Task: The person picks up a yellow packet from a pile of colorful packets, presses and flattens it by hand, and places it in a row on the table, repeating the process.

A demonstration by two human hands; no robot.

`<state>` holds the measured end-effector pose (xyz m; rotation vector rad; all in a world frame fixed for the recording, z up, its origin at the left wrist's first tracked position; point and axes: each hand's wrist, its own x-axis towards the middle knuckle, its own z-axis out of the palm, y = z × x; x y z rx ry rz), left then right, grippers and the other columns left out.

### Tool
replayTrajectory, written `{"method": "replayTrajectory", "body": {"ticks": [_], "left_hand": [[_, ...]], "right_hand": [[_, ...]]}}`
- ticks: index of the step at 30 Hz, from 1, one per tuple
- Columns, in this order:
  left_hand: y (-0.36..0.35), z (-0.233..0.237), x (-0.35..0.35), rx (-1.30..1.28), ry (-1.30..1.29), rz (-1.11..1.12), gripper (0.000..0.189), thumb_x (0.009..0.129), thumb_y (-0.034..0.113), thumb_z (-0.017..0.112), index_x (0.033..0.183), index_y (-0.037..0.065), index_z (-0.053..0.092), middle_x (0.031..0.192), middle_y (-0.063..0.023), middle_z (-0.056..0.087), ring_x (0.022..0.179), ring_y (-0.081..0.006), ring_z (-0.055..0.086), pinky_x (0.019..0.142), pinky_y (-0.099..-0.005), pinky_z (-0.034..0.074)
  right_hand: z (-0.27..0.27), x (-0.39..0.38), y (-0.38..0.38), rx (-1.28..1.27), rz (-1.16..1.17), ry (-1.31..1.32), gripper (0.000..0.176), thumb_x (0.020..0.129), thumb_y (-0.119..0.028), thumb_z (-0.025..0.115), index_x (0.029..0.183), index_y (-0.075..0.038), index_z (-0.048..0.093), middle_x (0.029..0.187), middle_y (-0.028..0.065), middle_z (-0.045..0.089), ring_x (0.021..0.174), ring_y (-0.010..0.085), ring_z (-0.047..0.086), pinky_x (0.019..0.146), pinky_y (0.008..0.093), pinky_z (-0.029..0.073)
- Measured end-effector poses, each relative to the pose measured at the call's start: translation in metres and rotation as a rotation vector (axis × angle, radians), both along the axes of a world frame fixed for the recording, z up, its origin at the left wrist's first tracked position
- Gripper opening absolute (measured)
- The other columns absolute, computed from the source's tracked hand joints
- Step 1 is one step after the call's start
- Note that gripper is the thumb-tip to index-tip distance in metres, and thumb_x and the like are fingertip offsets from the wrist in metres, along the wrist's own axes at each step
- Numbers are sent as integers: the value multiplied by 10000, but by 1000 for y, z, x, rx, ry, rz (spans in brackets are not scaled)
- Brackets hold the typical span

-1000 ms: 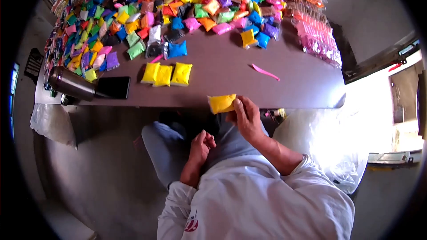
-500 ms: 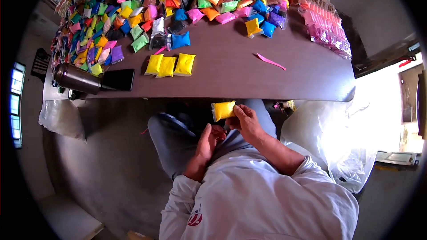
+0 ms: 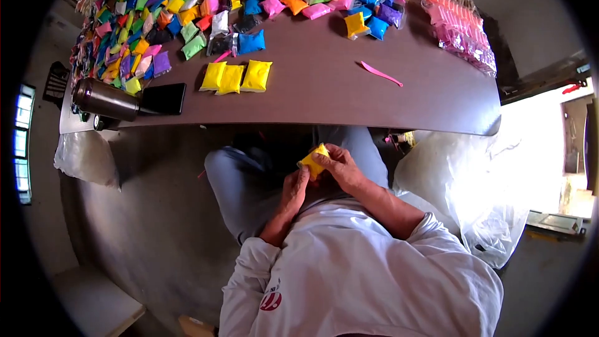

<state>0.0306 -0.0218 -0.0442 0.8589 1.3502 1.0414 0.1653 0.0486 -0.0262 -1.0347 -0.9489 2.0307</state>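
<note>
A small yellow packet is held above my lap, below the table's front edge. My right hand grips its upper right side with the thumb across it. At its lower left corner, my left hand pinches the packet between thumb and fingers. Three more yellow packets lie side by side on the table, left of the middle. A pink plastic tool lies to their right, and part of another pink piece shows just behind them.
A big heap of coloured packets covers the table's back and left. Pink bagged pieces line the right end. A brown metal flask and a black phone lie front left. Clear plastic bags stand at the right.
My left hand has risen to the yellow packet and taken hold of its lower corner. The packet has tilted in my right hand. The view has shifted slightly.
</note>
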Motion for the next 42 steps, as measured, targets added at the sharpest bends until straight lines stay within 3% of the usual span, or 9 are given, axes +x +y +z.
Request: {"method": "replayTrajectory", "body": {"ticks": [9, 11, 17, 22, 26, 30, 34, 36, 42], "left_hand": [[-5, -12, -6, 64, -3, -21, 366, 874, 335, 486, 754, 0, 575, 663, -31, 582, 629, -88, 527, 602, -216, 413], [-2, -6, -4, 55, -62, 37, 373, 870, 344, 490, 746, 2, 573, 663, -34, 584, 622, -89, 530, 603, -215, 417], [-3, -17, -7, -43, -175, 153, 412, 865, 389, 481, 731, 8, 565, 652, -46, 586, 617, -98, 545, 617, -217, 430], [-4, -12, -10, -42, -23, 83, 403, 864, 388, 483, 777, 7, 582, 667, -36, 592, 639, -97, 541, 627, -221, 422], [-3, -14, -11, -28, 13, 54, 395, 860, 389, 491, 799, 13, 592, 678, -27, 591, 647, -93, 535, 628, -220, 417], [3, 2, -6, -75, -73, 19, 364, 860, 362, 504, 780, 16, 582, 695, -30, 576, 648, -112, 518, 638, -233, 413], [3, -34, -8, -152, -242, 75, 264, 848, 261, 537, 757, 16, 573, 670, -42, 563, 594, -92, 517, 587, -229, 432], [4, -40, -10, -209, -418, 239, 270, 857, 278, 516, 784, 21, 561, 691, -68, 563, 598, -137, 520, 596, -257, 435], [3, -61, -27, -194, -714, 267, 244, 849, 273, 526, 749, 50, 524, 733, -87, 550, 631, -182, 528, 608, -320, 446]], "right_hand": [[-10, 2, 4, 37, 114, 51, 169, 833, -134, 561, 930, 5, 562, 809, 85, 599, 682, 164, 580, 623, 265, 485], [-12, 3, 4, -256, 62, 268, 182, 822, -104, 563, 970, 1, 551, 854, 90, 598, 732, 179, 587, 669, 269, 487], [-11, 5, 3, -253, 130, 308, 230, 821, -92, 555, 1032, -7, 523, 965, 91, 579, 855, 188, 572, 764, 277, 469], [-10, 4, 4, -231, 146, 294, 206, 821, -103, 559, 1003, -9, 539, 949, 94, 588, 854, 185, 577, 763, 277, 471], [2, 4, 6, -38, 201, 130, 214, 828, -115, 554, 1002, 10, 546, 892, 91, 604, 796, 155, 586, 742, 256, 468], [51, 10, 6, 374, 143, -305, 294, 812, -128, 588, 1039, 47, 527, 844, 65, 582, 744, 101, 532, 683, 233, 438], [87, 29, 53, 928, -163, -364, 345, 789, -137, 613, 1070, 40, 519, 841, 63, 570, 723, 85, 509, 643, 235, 436], [105, 35, 93, 921, -326, -347, 354, 783, -127, 611, 1083, 38, 520, 819, 69, 573, 711, 87, 520, 626, 236, 442], [135, 63, 216, 1057, -360, -848, 357, 746, -130, 609, 1071, 3, 541, 834, 111, 605, 724, 150, 580, 654, 259, 460]]}}
